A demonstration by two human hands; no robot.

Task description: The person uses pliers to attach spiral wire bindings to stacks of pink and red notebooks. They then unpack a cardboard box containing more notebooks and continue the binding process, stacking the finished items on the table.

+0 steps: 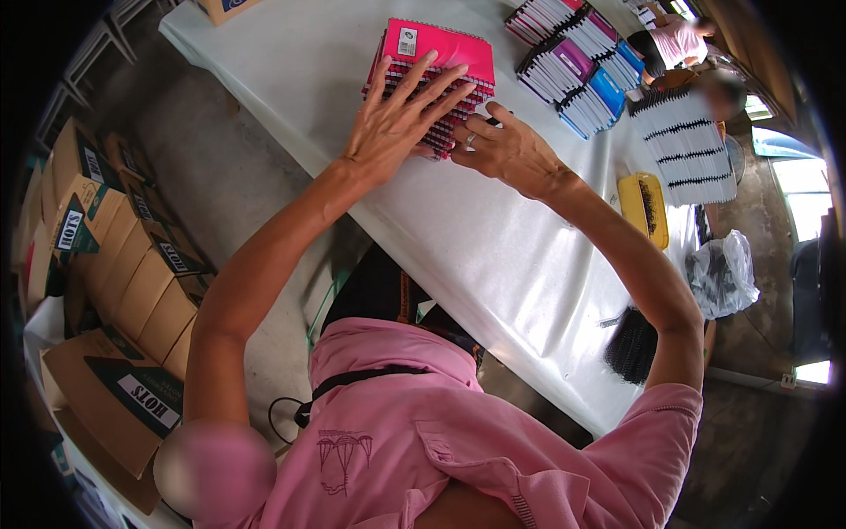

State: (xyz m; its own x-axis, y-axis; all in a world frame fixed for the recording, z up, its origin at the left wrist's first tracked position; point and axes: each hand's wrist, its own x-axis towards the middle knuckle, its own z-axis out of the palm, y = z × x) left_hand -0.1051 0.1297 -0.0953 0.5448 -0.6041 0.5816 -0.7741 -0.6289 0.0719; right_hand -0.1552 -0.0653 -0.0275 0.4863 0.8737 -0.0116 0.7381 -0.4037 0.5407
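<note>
A stack of pink-red spiral-bound notebooks (pixel 451 46) lies at the far side of the white-covered table, its wire-bound edges facing me. My left hand (pixel 388 123) rests on the stack with its fingers spread over the bindings and lower part of the top cover. Close to the stack's near right corner, my right hand (pixel 513 157) has its fingers curled in, with a ring on one of them. A small dark bit shows by its fingertips, but I cannot make out what it is. My hands partly hide the stack's near side.
Notebooks with purple, blue and red covers (pixel 577 66) stand in rows at the far right. Near them are spiral-bound white stacks (pixel 683 145), a yellow tray (pixel 643 210), a plastic bag (pixel 723 275) and black coils (pixel 633 346). Cardboard boxes (pixel 132 264) fill the left. Another person (pixel 677 44) is beyond the table (pixel 441 229).
</note>
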